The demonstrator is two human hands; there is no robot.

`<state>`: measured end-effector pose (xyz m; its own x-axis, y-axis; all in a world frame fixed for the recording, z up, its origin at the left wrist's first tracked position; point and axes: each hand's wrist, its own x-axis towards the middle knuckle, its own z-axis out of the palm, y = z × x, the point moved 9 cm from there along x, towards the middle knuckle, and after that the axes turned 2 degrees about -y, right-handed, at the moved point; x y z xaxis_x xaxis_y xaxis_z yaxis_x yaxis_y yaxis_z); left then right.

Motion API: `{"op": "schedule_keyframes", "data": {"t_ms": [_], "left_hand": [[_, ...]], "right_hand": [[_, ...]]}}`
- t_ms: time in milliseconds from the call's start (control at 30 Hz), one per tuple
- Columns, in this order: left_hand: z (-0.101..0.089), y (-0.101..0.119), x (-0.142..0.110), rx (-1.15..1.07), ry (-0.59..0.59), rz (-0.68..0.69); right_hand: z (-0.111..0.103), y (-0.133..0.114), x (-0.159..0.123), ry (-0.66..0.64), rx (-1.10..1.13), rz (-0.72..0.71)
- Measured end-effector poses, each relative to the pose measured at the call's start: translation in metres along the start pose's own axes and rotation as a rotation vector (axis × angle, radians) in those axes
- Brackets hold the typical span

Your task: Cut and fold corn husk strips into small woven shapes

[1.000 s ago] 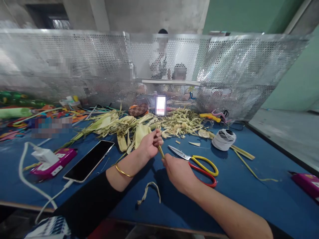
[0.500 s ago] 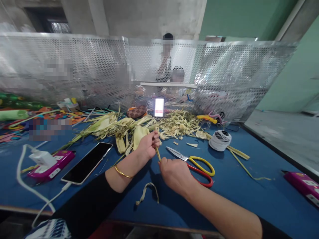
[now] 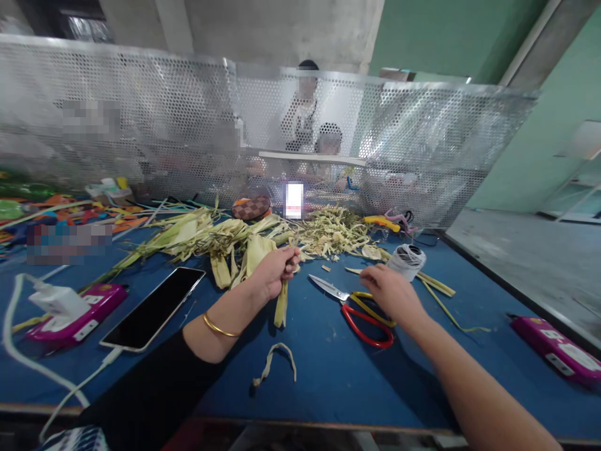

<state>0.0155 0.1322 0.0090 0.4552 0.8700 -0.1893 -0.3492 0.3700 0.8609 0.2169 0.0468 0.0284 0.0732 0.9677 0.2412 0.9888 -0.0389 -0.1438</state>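
Left hand (image 3: 276,270) is closed in a loose fist around a husk strip (image 3: 280,307), with the flat end hanging out below the fingers, over the blue table (image 3: 328,382). Right hand (image 3: 393,294) is palm down with the fingers bent, and I honestly can't tell if it's pinching anything; the fingertips are right by a pale husk sliver (image 3: 353,270). That hand also sits across the yellow handle of the scissors (image 3: 366,326), so part of it is hidden, while the red handle is in plain view and the blades point away to the left. Just past the right hand there's a spool of white thread (image 3: 407,260), with some long stalks (image 3: 436,285) beside it. Nearer the table edge is a curled husk scrap (image 3: 275,363). Beyond the left hand there's a big messy husk pile (image 3: 201,235), then a heap of shredded husk (image 3: 335,232) to its right. Off left are a phone (image 3: 154,307) on a cable and a purple power strip (image 3: 87,322), and another purple block (image 3: 556,351) is way over right. At the back, a perforated metal screen (image 3: 154,119) stands between the table and a couple of people.
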Motion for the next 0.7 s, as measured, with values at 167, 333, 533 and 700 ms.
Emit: {"op": "schedule_keyframes", "data": {"t_ms": [167, 333, 533, 700], "left_hand": [[0.017, -0.019, -0.007, 0.143, -0.141, -0.112], [0.02, -0.022, -0.009, 0.182, -0.19, -0.145], [0.014, -0.021, -0.007, 0.227, -0.173, -0.174], [0.014, -0.023, -0.005, 0.231, -0.212, -0.168]], "right_hand": [[0.022, 0.068, 0.029, -0.016, 0.054, 0.111], [0.04, 0.075, 0.038, -0.033, 0.063, 0.091], [0.041, 0.073, 0.031, -0.017, 0.103, 0.094], [0.033, 0.073, 0.024, -0.01, 0.144, 0.134]]}}
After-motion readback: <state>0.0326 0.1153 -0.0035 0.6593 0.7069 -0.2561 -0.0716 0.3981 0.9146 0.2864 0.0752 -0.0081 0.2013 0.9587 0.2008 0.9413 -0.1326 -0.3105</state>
